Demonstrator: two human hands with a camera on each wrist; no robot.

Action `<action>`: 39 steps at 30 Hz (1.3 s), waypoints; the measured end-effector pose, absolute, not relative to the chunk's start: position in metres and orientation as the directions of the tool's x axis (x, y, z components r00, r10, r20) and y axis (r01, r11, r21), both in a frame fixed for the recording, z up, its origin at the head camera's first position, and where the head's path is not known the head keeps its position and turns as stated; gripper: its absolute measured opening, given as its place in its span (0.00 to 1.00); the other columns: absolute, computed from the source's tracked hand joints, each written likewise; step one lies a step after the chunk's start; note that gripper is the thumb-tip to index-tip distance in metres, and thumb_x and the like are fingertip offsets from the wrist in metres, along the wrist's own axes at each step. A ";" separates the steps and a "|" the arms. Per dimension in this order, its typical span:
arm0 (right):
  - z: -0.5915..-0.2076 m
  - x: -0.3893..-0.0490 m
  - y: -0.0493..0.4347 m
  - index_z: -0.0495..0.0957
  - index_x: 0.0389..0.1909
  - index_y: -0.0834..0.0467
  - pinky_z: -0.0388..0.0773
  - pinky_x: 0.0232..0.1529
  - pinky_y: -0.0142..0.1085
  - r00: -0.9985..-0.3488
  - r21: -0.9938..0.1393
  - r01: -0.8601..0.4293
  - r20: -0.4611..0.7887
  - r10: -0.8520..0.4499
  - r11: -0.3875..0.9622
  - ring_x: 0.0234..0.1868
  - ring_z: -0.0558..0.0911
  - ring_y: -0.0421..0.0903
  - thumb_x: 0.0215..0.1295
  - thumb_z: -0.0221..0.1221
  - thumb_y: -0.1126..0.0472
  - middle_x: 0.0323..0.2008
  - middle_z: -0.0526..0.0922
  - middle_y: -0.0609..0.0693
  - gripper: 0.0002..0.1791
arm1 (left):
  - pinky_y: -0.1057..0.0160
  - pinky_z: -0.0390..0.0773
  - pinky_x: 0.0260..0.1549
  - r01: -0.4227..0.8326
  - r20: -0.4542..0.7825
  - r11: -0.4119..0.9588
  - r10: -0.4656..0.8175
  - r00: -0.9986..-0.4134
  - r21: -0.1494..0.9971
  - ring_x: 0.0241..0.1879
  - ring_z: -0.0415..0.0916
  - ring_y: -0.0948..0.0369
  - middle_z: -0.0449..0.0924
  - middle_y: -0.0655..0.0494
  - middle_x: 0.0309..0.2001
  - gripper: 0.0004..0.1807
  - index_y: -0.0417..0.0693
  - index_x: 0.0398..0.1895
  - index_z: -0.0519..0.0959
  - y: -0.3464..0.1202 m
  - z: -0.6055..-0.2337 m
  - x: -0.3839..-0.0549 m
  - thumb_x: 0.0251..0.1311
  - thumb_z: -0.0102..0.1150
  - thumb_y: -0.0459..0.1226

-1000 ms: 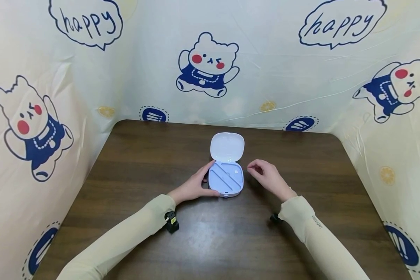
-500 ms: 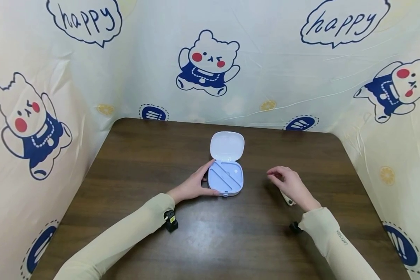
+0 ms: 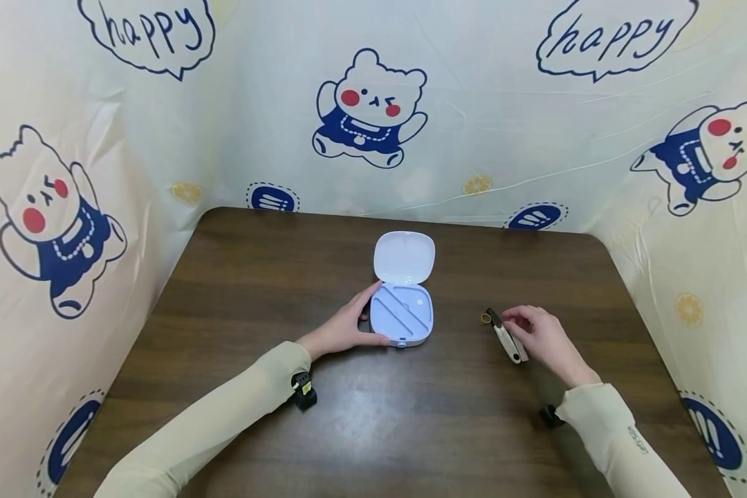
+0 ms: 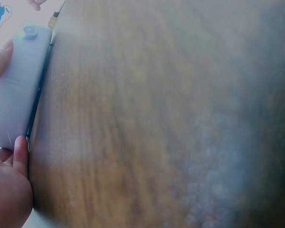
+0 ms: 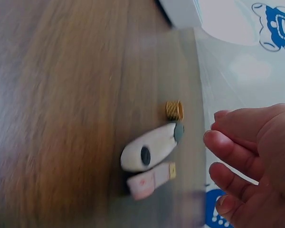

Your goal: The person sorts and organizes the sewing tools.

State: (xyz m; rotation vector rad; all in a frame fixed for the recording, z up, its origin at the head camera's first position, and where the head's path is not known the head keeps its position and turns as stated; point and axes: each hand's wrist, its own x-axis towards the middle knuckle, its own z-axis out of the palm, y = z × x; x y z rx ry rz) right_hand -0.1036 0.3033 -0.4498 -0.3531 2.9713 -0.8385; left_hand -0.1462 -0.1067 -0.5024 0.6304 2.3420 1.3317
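An open light blue case [image 3: 393,328] stands on the table, its white lid [image 3: 404,257] tilted back. Inside it, raised ridges run diagonally. My left hand [image 3: 342,333] grips the case's left side, thumb at the front wall and fingers toward the back. To the right, a gold ring [image 5: 174,110], a small white item with dark tip and dark oval [image 5: 151,147], and a pink piece with a gold end [image 5: 149,183] lie close together. My right hand [image 3: 549,344] is beside them, fingers loosely bent and holding nothing.
The brown wooden table [image 3: 255,277] has curtain-like sheeting printed with cartoon bears [image 3: 370,111] behind and along both sides. Black wrist cameras [image 3: 303,391] sit at both sleeves.
My right hand has moved right and toward me, away from the case, uncovering the ring, white item and pink piece on the table. My left hand stays on the case.
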 end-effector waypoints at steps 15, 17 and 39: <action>-0.462 -0.093 0.328 0.86 0.40 0.61 0.75 0.35 0.41 -0.985 -0.459 -0.116 -0.062 -0.163 0.881 0.32 0.77 0.45 0.66 0.70 0.62 0.31 0.85 0.47 0.07 | 0.53 0.73 0.66 0.187 -0.106 0.454 0.546 -0.831 0.871 0.72 0.64 0.53 0.46 0.49 0.83 0.64 0.63 0.86 0.41 -0.108 -0.501 -0.145 0.57 0.79 0.50; -0.463 -0.092 0.330 0.85 0.40 0.61 0.74 0.34 0.40 -0.983 -0.455 -0.103 -0.091 -0.161 0.884 0.31 0.76 0.44 0.66 0.70 0.61 0.30 0.84 0.46 0.07 | 0.53 0.73 0.66 0.186 -0.107 0.455 0.546 -0.831 0.871 0.72 0.64 0.53 0.46 0.49 0.83 0.64 0.63 0.86 0.41 -0.108 -0.502 -0.145 0.57 0.79 0.50; -0.467 -0.083 0.352 0.82 0.36 0.54 0.70 0.33 0.33 -0.939 -0.518 -0.111 -0.225 -0.261 0.848 0.30 0.73 0.38 0.62 0.74 0.54 0.28 0.77 0.42 0.12 | 0.53 0.73 0.65 0.195 -0.101 0.456 0.547 -0.831 0.868 0.70 0.67 0.53 0.47 0.48 0.83 0.64 0.62 0.86 0.42 -0.107 -0.501 -0.146 0.56 0.79 0.51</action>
